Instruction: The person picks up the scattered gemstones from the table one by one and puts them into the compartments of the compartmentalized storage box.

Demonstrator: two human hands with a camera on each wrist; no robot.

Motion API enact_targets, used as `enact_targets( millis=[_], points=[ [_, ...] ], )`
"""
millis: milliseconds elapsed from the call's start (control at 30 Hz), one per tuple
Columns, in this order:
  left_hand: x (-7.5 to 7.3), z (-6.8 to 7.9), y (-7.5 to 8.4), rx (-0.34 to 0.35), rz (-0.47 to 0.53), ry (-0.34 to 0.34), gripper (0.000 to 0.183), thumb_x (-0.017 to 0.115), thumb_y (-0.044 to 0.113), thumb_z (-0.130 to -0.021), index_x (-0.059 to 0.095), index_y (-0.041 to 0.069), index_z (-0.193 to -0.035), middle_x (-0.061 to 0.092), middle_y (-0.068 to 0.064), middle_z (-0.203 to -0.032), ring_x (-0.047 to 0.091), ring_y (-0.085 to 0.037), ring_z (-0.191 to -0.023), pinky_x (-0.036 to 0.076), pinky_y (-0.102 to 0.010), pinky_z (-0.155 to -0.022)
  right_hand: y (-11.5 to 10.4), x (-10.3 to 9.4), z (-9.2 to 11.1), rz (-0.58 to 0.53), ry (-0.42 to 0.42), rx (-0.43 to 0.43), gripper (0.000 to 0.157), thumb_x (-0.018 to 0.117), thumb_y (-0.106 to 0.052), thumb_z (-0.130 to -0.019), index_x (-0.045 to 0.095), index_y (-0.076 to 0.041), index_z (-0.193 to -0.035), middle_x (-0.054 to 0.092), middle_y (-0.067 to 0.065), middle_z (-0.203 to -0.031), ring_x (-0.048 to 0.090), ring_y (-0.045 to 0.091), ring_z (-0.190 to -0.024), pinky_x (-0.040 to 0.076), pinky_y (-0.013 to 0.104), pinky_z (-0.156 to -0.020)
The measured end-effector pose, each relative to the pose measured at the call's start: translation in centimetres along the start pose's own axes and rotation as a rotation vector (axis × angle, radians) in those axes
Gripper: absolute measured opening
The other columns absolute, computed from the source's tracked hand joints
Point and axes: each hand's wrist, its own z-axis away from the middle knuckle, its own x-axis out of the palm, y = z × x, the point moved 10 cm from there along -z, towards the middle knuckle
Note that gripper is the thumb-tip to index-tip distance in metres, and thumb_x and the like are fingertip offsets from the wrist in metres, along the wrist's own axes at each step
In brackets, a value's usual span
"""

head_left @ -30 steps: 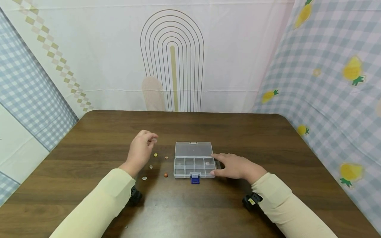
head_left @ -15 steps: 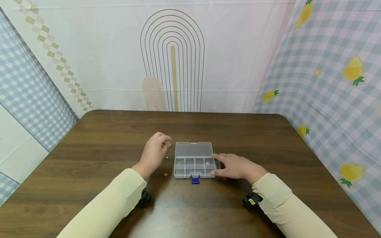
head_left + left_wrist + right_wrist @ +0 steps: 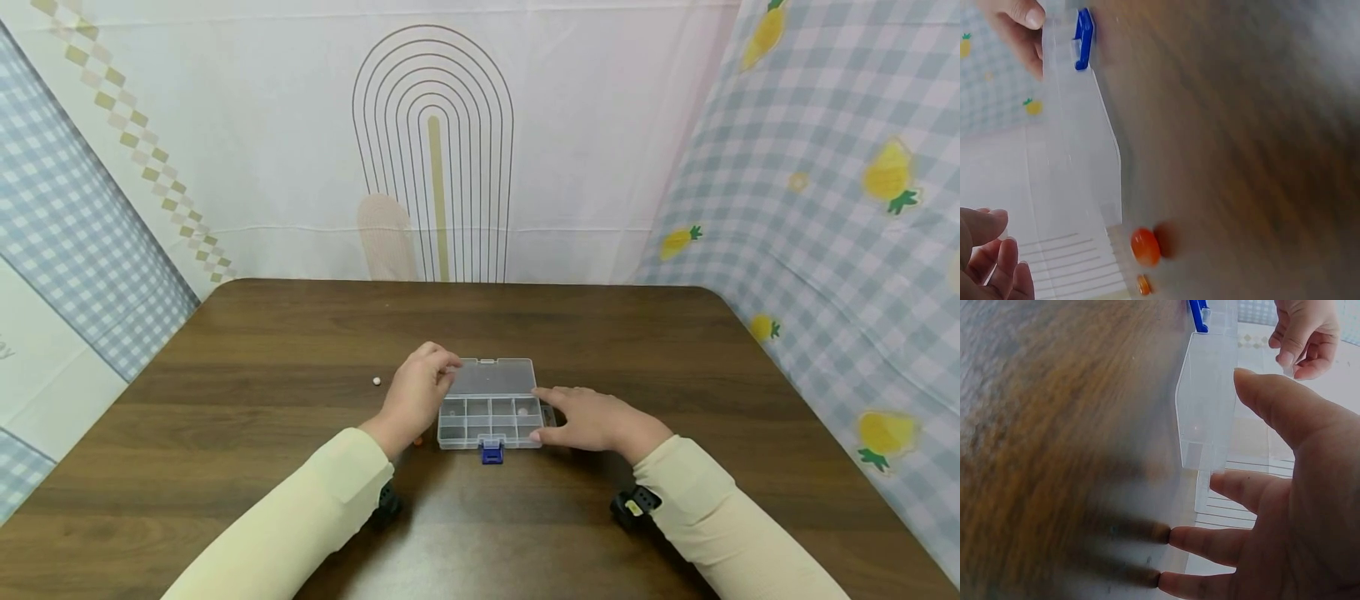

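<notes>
A clear plastic compartment box (image 3: 491, 422) stands on the table with its lid (image 3: 498, 377) folded back and a blue clasp (image 3: 492, 454) at its front. My left hand (image 3: 416, 392) hovers over the box's left back corner, thumb and fingertips together. Between them a small whitish bead (image 3: 1003, 235) barely shows. My right hand (image 3: 592, 419) rests at the box's right end, fingers spread, thumb at the front corner and index finger at the back. Left of the box lie an orange bead (image 3: 1145, 247) and a smaller amber one (image 3: 1143, 285).
A white bead (image 3: 377, 381) lies on the brown table (image 3: 300, 333), farther left behind my left wrist. A pale round spot (image 3: 522, 411) shows in a back right compartment; what it is cannot be made out. Printed cloths hang behind and beside the table.
My left hand has moved right, from above the loose beads to the box's back left corner. A white bead on the table now shows behind it. The right hand and box have stayed still.
</notes>
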Motion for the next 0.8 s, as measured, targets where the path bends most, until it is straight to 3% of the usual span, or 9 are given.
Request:
enact_targets(
  millis=[800],
  points=[
    [3.1, 0.1, 2.3, 0.047, 0.048, -0.093, 0.012, 0.067, -0.002, -0.088, 0.070, 0.002, -0.098, 0.062, -0.008, -0.097, 0.064, -0.025, -0.091, 0.054, -0.037, -0.079, -0.3, -0.1, 0.0, 0.004, -0.007, 0.010, 0.077, 0.059, -0.058, -0.088, 0.039, -0.014, -0.148, 0.041, 0.018, -0.148, 0.038, 0.039, -0.135, 0.034, 0.057, -0.105]
  ],
)
